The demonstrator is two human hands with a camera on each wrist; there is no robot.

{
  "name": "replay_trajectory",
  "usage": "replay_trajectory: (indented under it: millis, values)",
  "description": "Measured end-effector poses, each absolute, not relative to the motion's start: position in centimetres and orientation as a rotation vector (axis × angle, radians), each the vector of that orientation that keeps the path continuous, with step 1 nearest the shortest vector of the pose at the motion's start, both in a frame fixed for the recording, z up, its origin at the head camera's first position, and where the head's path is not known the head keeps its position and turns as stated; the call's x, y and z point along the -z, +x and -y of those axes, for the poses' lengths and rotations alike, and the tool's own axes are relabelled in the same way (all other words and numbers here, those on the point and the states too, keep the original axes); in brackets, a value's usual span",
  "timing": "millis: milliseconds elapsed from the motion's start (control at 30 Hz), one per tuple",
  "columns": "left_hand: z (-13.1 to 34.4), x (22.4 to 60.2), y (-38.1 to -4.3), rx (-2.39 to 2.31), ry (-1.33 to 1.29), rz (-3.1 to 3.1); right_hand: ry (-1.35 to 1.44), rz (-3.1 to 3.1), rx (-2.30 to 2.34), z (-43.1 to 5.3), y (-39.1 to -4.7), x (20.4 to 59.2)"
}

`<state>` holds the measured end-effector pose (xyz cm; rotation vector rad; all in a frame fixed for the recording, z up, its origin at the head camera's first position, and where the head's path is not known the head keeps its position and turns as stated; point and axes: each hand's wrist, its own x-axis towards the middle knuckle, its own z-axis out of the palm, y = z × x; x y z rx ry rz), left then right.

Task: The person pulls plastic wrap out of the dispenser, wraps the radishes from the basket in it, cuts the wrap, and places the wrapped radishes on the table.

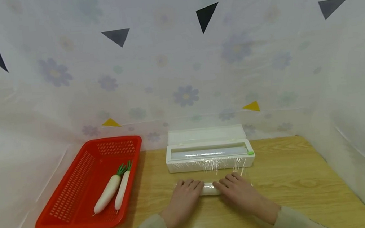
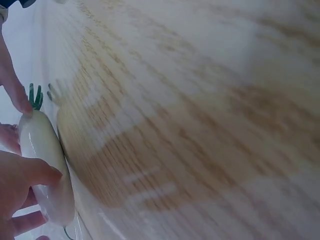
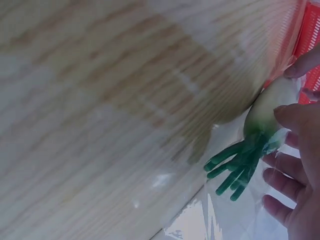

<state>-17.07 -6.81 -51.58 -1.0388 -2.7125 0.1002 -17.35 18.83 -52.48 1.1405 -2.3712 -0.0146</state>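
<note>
A white radish (image 1: 210, 189) with green leaf stubs lies on the wooden table under clear plastic film (image 1: 211, 164). My left hand (image 1: 184, 200) holds one end of it, the thumb on the near side of the radish (image 2: 42, 142) in the left wrist view. At the leafy end, my right hand (image 1: 242, 195) grips the radish (image 3: 276, 106), thumb in front and fingers behind. The film runs from a white cling film box (image 1: 206, 135), whose lid stands up, and its roll shows inside. The head view hides both ends of the radish beneath my hands.
To the left stands a red plastic basket (image 1: 91, 223) with two more white radishes (image 1: 108, 193) inside. Wood-grain tabletop (image 1: 292, 176) spreads to the right. A flower-patterned white curtain (image 1: 182, 56) closes off the back and sides.
</note>
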Motion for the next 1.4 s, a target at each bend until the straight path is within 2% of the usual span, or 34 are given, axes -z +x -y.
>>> replay_trajectory:
  millis: [467,933,1400]
  values:
    - [6.0,52.3,-18.0,-0.034,-0.969,2.629,1.023,2.508,-0.190,-18.0,-18.2,52.7]
    - [5.7,52.7,-18.7,-0.094,-0.921,2.677,1.010,2.452,-0.019,-17.5,-18.2,52.9]
    - [5.8,52.9,-19.4,0.066,-0.911,2.676,0.924,2.560,0.002,-17.6,-18.6,53.0]
